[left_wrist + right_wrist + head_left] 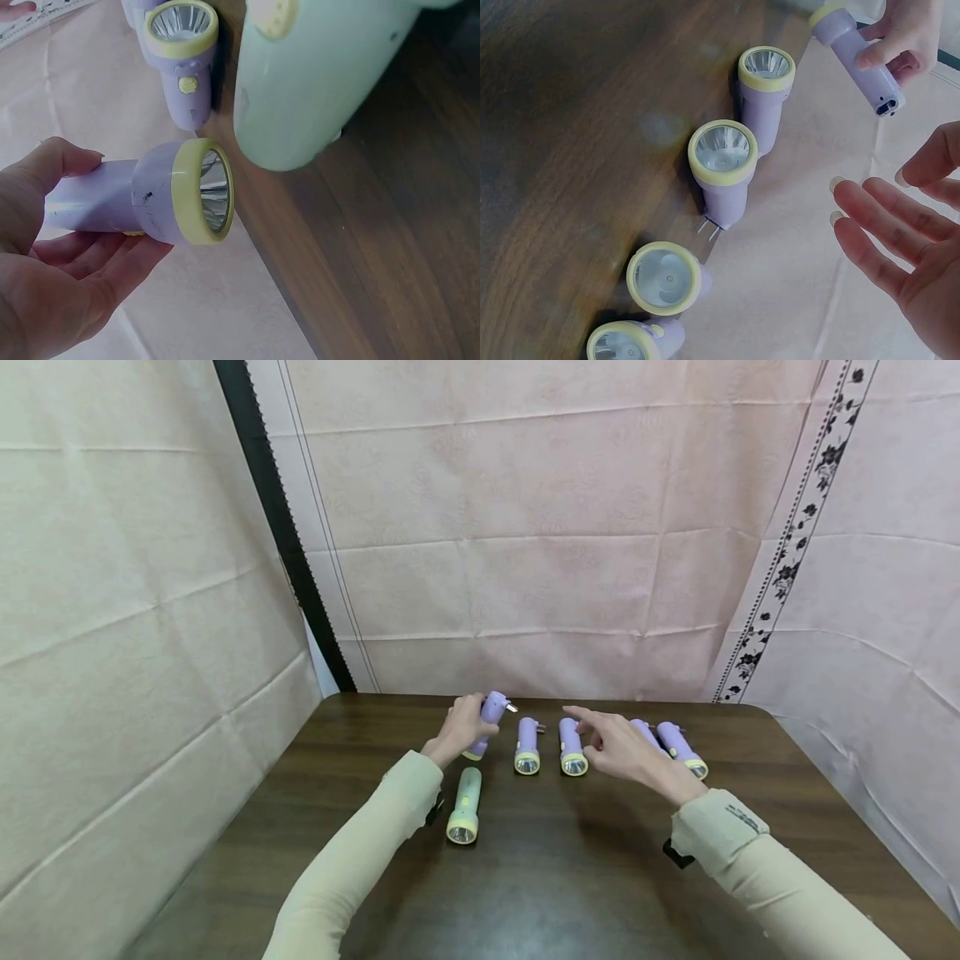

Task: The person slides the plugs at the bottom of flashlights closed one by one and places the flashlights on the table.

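Note:
In my left hand [459,727] is a purple flashlight [112,195] with a yellow rim, gripped around its body between thumb and fingers. It is raised off the table, and metal plug prongs stick out at its end in the head view. My right hand [618,750] hovers over the row of purple flashlights, holding nothing; its fingers are loosely extended in the right wrist view. Two purple flashlights [527,747] lie between the hands. Two more, one partly hidden flashlight [647,735] and one flashlight [681,750], lie beyond the right hand. A green flashlight [467,802] lies nearer, below the left hand.
Everything lies on a dark brown wooden table [525,893]. Pale cloth [525,527] hangs behind the far edge and along both sides. Prongs [709,227] protrude from one of the lying purple flashlights in the right wrist view.

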